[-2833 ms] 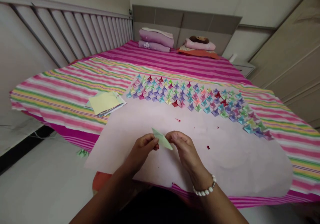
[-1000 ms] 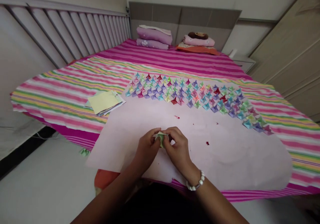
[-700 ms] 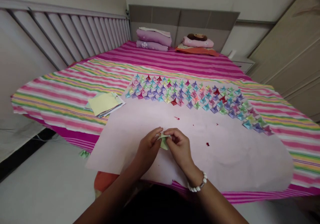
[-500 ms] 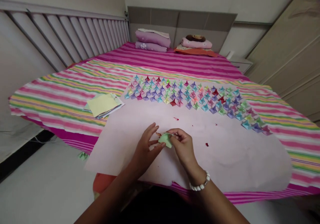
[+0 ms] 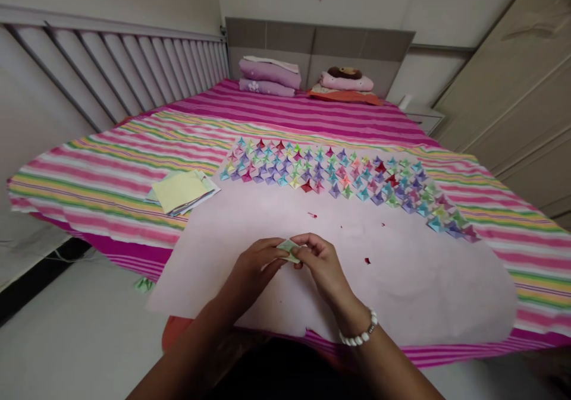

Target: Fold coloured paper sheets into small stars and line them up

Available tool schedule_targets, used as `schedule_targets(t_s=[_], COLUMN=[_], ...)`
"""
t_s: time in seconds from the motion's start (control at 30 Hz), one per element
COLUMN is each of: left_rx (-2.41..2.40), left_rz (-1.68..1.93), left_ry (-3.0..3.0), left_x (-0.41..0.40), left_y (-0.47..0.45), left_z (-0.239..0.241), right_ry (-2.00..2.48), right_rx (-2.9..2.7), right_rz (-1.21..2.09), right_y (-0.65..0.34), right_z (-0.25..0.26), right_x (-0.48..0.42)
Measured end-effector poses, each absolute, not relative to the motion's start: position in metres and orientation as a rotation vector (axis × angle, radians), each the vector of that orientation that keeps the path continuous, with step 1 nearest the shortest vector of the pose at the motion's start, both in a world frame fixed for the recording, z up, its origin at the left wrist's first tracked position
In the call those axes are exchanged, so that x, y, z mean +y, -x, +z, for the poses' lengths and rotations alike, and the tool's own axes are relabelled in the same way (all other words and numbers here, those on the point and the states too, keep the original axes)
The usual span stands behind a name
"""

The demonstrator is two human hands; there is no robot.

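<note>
- Rn L hand [image 5: 254, 264] & R hand [image 5: 323, 266]: both's fingers [image 5: 267, 243] pinching 1 lt-green folded paper [image 5: 289, 249]
- Pale sheet [image 5: 414, 281] below, w/ rows of multicolor pcs [image 5: 319, 168]
- Paper stack [image 5: 181, 192] to L

Head-worn view, facing forward and down across a bed [image 5: 276, 104]
The one camera looks from the wearer's own head, so the forearms [image 5: 397, 364] enter at the bottom edge and the left hand [image 5: 252, 269] and right hand [image 5: 323, 267] sit near the lens, below mid-frame. Beyond them a pale sheet [image 5: 401, 287] recedes toward the headboard [image 5: 289, 37], well apart from the lens near the top. The field is wide, taking in a slatted rail [image 5: 134, 67] at left, floor [image 5: 80, 334] at lower left and beige panelling [image 5: 513, 91] at right.
</note>
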State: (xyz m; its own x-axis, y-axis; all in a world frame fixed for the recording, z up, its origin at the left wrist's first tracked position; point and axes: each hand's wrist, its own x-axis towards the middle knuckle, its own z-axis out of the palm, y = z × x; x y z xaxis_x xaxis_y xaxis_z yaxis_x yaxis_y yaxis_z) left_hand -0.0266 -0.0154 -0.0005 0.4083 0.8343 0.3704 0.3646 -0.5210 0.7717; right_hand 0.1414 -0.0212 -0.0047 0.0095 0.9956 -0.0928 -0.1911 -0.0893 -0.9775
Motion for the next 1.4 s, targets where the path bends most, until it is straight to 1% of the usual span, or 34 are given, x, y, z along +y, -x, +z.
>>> schedule_targets(t_s=[0.27, 0.4, 0.6, 0.8, 1.0, 1.23, 1.3, 1.4], left_rx=[1.002, 0.931, 0.85, 1.002, 1.017, 1.058, 1.055, 0.985], left_rz=[0.996, 1.009, 1.04, 1.103, 1.173, 1.227, 1.176, 1.003], left_ry=[-1.434, -1.248, -1.238, -1.226, -1.188, -1.119, -1.066, -1.082], left_x=[-0.019, -0.021, -0.02, -0.014, -0.015, -0.01, -0.009, -0.01], left_y=[0.025, 0.02, 0.013, 0.011, 0.007, 0.004, 0.004, 0.005], left_z=[0.006, 0.008, 0.012, 0.009, 0.01, 0.012, 0.012, 0.013], right_ry=[1.045, 1.065, 1.118, 1.104, 1.104, 1.133, 1.121, 1.133], right_rx=[-1.165, -1.144, -1.096, -1.087, -1.186, -1.26, -1.255, -1.237], right_rz=[1.357, 1.36, 1.32, 1.335, 1.429, 1.444, 1.46, 1.45], right_y=[-0.147, -0.145, -0.145, -0.142, -0.137, -0.136, -0.135, -0.135], right_z=[0.003, 0.002, -0.002, -0.003, -0.005, -0.006, -0.005, -0.004], right_x=[-0.025, -0.026, -0.023, -0.025, -0.029, -0.031, -0.032, -0.033])
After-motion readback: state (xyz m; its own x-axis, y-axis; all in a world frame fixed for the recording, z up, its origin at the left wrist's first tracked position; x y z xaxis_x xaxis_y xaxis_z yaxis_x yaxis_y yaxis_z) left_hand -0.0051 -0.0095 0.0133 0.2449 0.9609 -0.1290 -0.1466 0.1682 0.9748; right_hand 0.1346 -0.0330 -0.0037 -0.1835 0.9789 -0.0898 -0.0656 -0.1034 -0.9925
